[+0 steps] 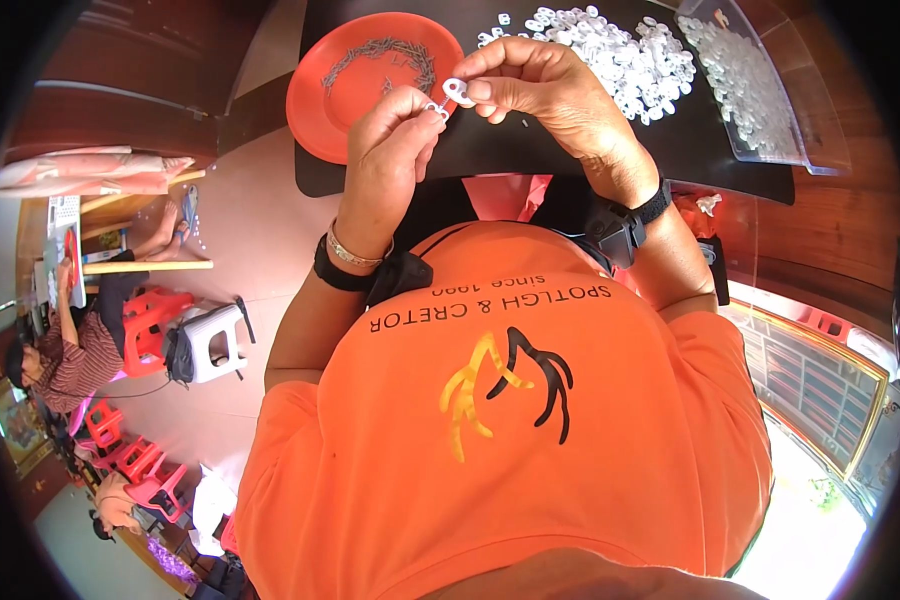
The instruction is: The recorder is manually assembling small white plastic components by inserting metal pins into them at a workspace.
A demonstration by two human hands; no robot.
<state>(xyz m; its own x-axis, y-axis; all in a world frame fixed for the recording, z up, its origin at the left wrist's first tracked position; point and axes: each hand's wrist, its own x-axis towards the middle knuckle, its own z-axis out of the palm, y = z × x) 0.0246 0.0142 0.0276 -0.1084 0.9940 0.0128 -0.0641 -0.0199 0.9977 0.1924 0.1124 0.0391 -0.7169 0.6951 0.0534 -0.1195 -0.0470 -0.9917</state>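
My right hand (545, 88) pinches a small white plastic piece with a hole (457, 92) between thumb and fingertips. Close beside it, my left hand (392, 138) is closed with thumb and finger on another small white plastic piece (435, 111). Something thin shows between the two pieces, too small to make out. Both hands are held above the near side of a black table (690, 152). Under and left of them sits a round orange-red plate (318, 105) bearing many small grey nail-like pins (415, 62). Loose white pieces (630, 62) lie heaped beyond my right hand.
A clear plastic bin (816, 166) filled with more white pieces stands at the table's right end. Far left, a person in a striped top (75, 360) sits near red stools (150, 320) and a white stool (213, 343). Another person (118, 503) is at the lower left.
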